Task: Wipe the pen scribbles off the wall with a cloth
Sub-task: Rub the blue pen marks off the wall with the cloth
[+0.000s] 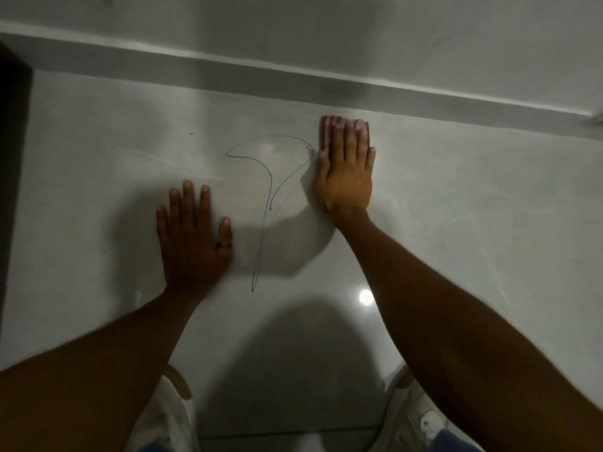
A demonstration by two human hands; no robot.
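A thin blue pen scribble (268,190) loops across the glossy white wall (456,207), running from a curl at the upper right down to a tail near the middle. My right hand (346,171) lies flat on a pink cloth (325,132), pressing it against the wall at the scribble's upper right end. Only the cloth's top and left edges show past my fingers. My left hand (192,233) rests flat on the wall to the left of the scribble, fingers spread, a ring on one finger, holding nothing.
A pale ledge or moulding (293,76) crosses the wall above my hands. A dark edge (13,158) stands at the far left. A bright light spot (365,296) reflects on the wall below. White shoes (424,422) show at the bottom.
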